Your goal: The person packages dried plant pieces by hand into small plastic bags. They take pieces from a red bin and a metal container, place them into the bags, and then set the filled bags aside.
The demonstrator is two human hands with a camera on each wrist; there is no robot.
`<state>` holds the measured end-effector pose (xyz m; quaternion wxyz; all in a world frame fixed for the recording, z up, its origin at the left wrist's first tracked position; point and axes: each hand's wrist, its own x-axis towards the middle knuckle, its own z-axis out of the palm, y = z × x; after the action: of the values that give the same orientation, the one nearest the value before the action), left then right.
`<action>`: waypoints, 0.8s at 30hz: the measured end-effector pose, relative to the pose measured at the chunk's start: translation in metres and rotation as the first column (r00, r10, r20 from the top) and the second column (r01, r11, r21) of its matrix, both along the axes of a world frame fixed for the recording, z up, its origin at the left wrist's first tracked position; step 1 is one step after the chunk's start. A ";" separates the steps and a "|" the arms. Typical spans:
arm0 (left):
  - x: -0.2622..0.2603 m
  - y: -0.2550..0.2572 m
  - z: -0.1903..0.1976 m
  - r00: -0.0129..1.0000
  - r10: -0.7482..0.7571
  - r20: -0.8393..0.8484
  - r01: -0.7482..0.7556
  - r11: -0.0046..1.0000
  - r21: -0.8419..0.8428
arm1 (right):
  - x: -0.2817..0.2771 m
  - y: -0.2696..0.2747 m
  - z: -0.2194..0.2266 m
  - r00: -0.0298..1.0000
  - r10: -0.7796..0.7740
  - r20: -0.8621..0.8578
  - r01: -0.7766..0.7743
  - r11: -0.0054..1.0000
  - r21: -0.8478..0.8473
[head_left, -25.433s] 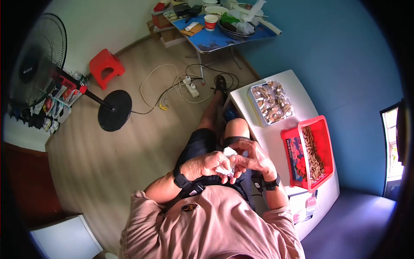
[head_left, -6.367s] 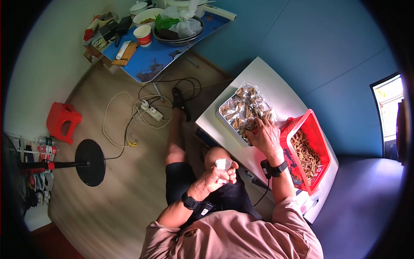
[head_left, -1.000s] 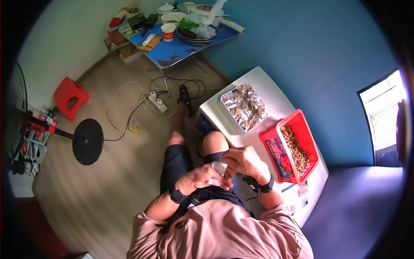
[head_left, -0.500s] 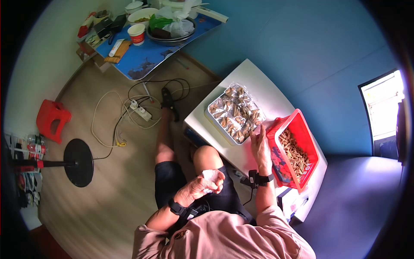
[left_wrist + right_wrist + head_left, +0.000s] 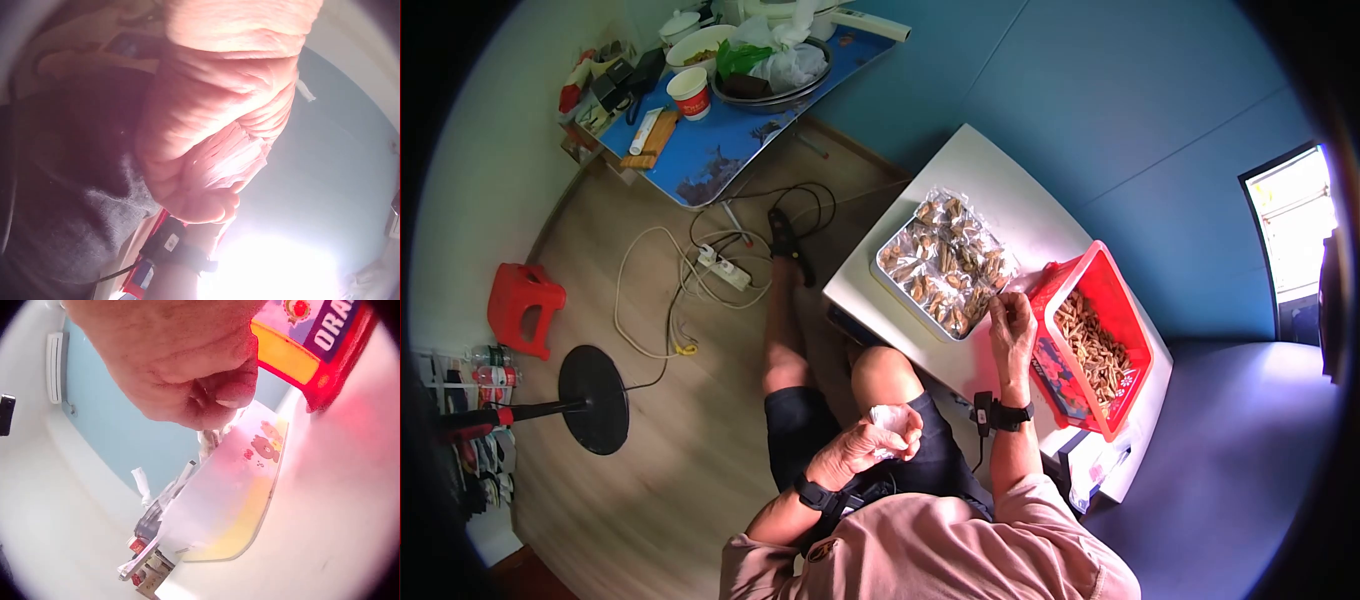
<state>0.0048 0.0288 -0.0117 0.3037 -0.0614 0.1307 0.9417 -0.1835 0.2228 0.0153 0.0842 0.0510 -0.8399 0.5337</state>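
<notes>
Left hand (image 5: 862, 450): fingers curled round a wad of thin plastic bags (image 5: 888, 420), above the lap. Right hand (image 5: 1012, 335): fingers bent, grasp cannot be told; between packet-filled tin (image 5: 910, 307) and red basket (image 5: 1116, 285).

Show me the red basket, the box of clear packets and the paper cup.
Red basket (image 5: 1109, 300): head view, inner wall.
Box of packets (image 5: 222, 494): right wrist view, printed side.
Paper cup (image 5: 691, 101): head view, outer side.

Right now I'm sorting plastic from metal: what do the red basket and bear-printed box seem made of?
The red basket looks like glossy plastic, with smooth, shiny walls. The bear-printed box has a smooth printed finish, perhaps tin or plastic; glare hides which.
</notes>
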 end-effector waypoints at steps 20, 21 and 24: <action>0.033 -0.026 0.107 0.844 0.313 -0.435 -0.523 0.308 -0.794 | 0.114 -0.020 0.095 0.577 0.742 0.341 -0.507 0.653 -0.562; 0.040 -0.025 0.110 0.831 0.270 -0.487 -0.547 0.235 -0.803 | 0.121 -0.021 0.094 0.508 0.768 0.389 -0.566 0.638 -0.522; 0.070 -0.023 0.111 0.855 0.088 -0.512 -0.519 0.132 -0.844 | 0.137 -0.029 0.094 0.342 0.820 0.459 -0.692 0.550 -0.467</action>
<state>0.0751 0.0054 0.0989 -0.0336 -0.0996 0.7241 0.6816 -0.0464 0.1936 0.1089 -0.4571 0.2442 -0.6374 0.5702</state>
